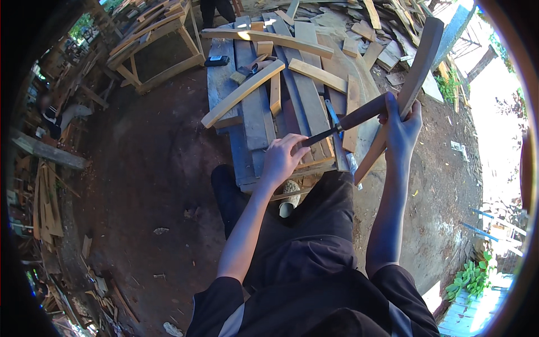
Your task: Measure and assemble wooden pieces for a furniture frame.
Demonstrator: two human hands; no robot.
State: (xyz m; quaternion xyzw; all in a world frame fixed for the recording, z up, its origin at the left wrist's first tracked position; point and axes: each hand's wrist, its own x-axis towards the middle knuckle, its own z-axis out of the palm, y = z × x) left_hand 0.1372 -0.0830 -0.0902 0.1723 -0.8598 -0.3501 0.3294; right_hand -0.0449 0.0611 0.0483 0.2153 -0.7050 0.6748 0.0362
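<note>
In front of me my left hand (283, 160) pinches the dark flat blade of a chisel (362, 114). Its thick brown handle points up and to the right, its butt end meeting the thumb of my right hand (401, 128). The fingers of that hand are closed round a long wooden bar (420, 62), which slants from the upper right down toward my right knee. Beneath both hands lies a workbench (219, 92) loaded with planks. A blue-edged saw-like strip (331, 109) lies on it, partly covered by the chisel.
Loose wooden strips (242, 92) and a long batten (269, 40) lie across the bench, beside a black box-shaped item (217, 60). Offcuts (387, 56) are heaped behind it. A wooden frame table (160, 50) stands far left, with a person (70, 115) seated beyond.
</note>
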